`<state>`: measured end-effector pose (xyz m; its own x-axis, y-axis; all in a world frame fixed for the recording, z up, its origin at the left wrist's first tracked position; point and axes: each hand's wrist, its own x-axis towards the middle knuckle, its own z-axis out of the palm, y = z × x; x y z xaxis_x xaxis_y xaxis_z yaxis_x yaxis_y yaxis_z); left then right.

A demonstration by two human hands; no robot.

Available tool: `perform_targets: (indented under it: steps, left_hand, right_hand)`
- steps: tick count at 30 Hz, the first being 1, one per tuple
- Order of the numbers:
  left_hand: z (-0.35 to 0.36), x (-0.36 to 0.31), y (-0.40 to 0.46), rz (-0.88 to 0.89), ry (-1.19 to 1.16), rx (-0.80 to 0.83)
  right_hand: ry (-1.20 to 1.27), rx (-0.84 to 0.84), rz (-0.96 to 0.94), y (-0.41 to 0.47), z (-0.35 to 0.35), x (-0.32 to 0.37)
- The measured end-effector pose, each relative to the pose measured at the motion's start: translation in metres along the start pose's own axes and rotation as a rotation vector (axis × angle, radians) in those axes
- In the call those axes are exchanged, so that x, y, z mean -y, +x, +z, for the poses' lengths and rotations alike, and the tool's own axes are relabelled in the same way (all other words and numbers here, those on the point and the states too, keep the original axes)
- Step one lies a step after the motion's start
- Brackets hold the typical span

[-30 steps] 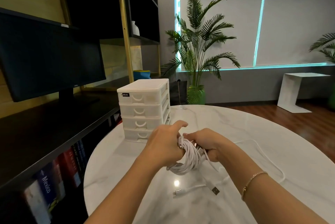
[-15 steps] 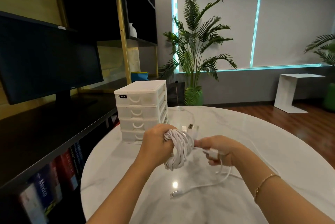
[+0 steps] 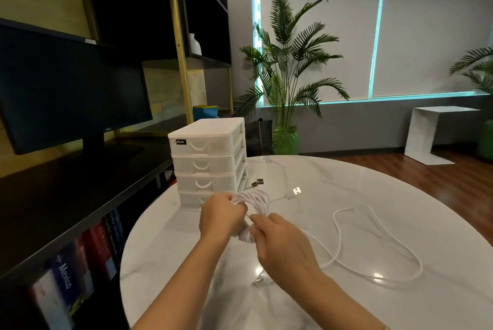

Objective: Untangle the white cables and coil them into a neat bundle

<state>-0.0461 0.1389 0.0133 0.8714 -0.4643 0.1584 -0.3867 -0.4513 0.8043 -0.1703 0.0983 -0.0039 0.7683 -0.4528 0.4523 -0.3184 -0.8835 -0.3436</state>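
Held just above the round white marble tabletop (image 3: 346, 308), near its 10 o'clock edge: the coiled bundle of white cables (image 3: 253, 203). Left hand (image 3: 220, 219) curled tight round the coil's left side. Right hand (image 3: 277, 241) at 5 o'clock of the coil, fingers bent in at the lower end and apparently pinching a strand there, though exact contact hidden behind the knuckles.

Risks, as judged from here:
- Loose white tail of cable (image 3: 373, 249) sprawling in wide loops toward 3 o'clock; likely to cross itself and knot again if drawn in quickly.
- White USB plug (image 3: 294, 192) poking free at 2 o'clock of the coil, with two small metal-tipped connectors (image 3: 257, 183) at 12 o'clock; apt to snag on the turns or pull out and loosen the winding.
- Silver-tipped connector (image 3: 258, 282) lying on the tabletop at 6 o'clock of the hands; could drag or catch as slack gets taken up.
- Any easing of the left grip likely to let the stacked turns spring apart.
- White plastic four-drawer organiser (image 3: 208, 161) standing just beyond the coil at 11 o'clock; close enough for a swung plug to strike it.

Readable writing: small black label on the organiser's top drawer, ending in "box", opening letters unclear; "Mexico" on a dark book spine (image 3: 65, 279) on the low shelf at 8 o'clock. Other spines too blurred to read.
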Motion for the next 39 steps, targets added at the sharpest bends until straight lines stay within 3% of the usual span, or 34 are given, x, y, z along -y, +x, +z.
perform_targets:
  steps: [3, 8, 12, 15, 21, 24, 29, 32, 35, 39]
  left_hand:
    - [-0.006, -0.001, -0.003, -0.094, -0.267, 0.223]
    - [-0.010, -0.001, -0.009, -0.139, -0.573, 0.515]
    - [-0.013, 0.007, -0.003, -0.057, -0.645, 0.598]
    - [-0.015, 0.012, 0.000, 0.030, -0.522, 0.533]
    - [-0.020, 0.010, 0.003, 0.325, -0.045, 0.377]
    - [-0.024, 0.010, 0.012, 0.436, 0.107, 0.282]
    - [-0.037, 0.016, 0.020, 0.504, 0.328, 0.243]
    - [-0.042, 0.017, 0.019, 0.522, 0.400, 0.204]
    - [-0.044, 0.013, 0.017, 0.520, 0.460, 0.154]
    - [-0.042, 0.005, 0.017, 0.506, 0.472, 0.113]
  right_hand:
    - [-0.090, -0.007, 0.128, 0.006, 0.001, -0.006]
    - [0.085, 0.069, 0.249, 0.022, 0.002, -0.012]
    - [0.535, 0.123, 0.315, 0.022, -0.005, -0.028]
    - [0.926, 0.208, 0.421, 0.020, -0.010, -0.032]
    - [1.138, 0.274, 0.374, 0.016, -0.021, -0.047]
    - [1.226, 0.419, 0.375, 0.012, -0.032, -0.057]
    - [0.942, 0.809, 0.399, 0.009, -0.073, -0.089]
    - [0.569, 0.927, 0.458, 0.008, -0.096, -0.104]
    - [0.135, 0.954, 0.596, 0.011, -0.109, -0.117]
    - [0.113, 0.806, 0.752, 0.006, -0.120, -0.129]
